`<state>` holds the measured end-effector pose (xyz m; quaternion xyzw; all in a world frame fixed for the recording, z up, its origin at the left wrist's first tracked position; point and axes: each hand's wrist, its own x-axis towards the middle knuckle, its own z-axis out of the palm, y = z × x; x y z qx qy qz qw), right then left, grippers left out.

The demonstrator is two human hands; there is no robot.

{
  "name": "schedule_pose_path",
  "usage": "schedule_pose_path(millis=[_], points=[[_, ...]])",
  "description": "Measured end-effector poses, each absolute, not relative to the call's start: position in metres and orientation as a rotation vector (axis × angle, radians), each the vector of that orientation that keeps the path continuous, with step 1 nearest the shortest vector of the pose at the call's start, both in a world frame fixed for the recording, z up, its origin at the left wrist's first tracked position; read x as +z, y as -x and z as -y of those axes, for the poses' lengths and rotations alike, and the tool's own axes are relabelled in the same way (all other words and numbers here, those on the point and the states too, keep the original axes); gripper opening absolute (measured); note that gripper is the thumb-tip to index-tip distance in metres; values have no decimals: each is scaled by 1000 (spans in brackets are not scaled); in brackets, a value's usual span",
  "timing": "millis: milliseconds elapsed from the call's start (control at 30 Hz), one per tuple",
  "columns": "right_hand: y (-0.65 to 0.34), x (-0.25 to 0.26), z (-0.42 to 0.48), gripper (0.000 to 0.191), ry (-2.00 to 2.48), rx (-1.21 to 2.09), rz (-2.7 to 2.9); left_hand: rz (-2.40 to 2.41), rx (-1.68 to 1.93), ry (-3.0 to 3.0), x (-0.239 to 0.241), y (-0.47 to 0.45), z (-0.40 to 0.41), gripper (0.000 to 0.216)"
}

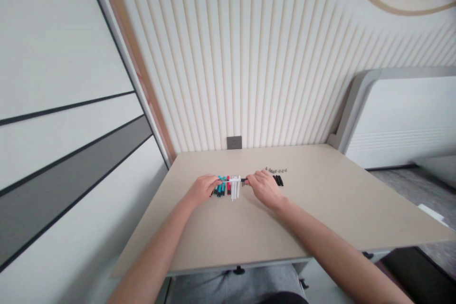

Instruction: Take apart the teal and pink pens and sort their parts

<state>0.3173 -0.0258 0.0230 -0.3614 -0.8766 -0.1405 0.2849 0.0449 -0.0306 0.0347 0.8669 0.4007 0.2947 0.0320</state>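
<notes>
My left hand (pixel 201 189) and my right hand (pixel 263 189) hold a slim black-and-white pen (pixel 233 180) level between them, above the beige tabletop (pixel 313 204). Under my left fingers lies a row of teal and red pen parts (pixel 221 186). Just right of them stand out several white pen barrels (pixel 235 188), lying side by side beneath the held pen. Beyond my right hand are several black pen pieces (pixel 278 180). A small group of tiny grey pen tips (pixel 276 170) sits farther back.
The table's far edge meets a ribbed cream wall, with a dark wall socket (pixel 234 142) above it. A white panelled wall stands on the left. A white cabinet (pixel 399 118) and grey floor lie to the right.
</notes>
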Motion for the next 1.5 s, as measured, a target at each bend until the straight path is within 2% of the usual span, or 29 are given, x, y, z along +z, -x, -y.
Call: schedule_pose_path(millis=[200,300,600,667,733,867,1000,1067,1133,1333,1400,1500], points=[[-319,31,32,25,919,-495,2335,-1275,881,-2469,36,-48,33,45],[-320,33,32,23,862,-448,2345,-1285,884,-2441,37,-45,34,44],[-321,16,19,30,935,310,2229,-1290,1023,-2691,38,-34,33,38],[-321,13,17,24,976,387,2183,-1296,1003,-2726,35,-35,32,38],[-321,11,17,16,1004,412,2104,-1317,986,-2737,33,-35,31,39],[-320,13,19,27,992,494,2078,-1312,970,-2732,29,-35,29,38],[-317,15,21,25,979,574,2147,-1317,944,-2729,26,-34,28,37],[-316,15,23,17,994,568,2122,-1313,927,-2727,26,-34,28,37],[-315,16,24,24,997,570,2109,-1304,934,-2721,25,-34,27,37],[-316,18,26,21,1028,624,2142,-1314,932,-2714,24,-35,27,38],[-316,19,26,31,1020,622,2147,-1308,927,-2704,24,-35,26,37],[-316,19,27,23,974,590,2199,-1295,919,-2696,24,-37,27,38]])
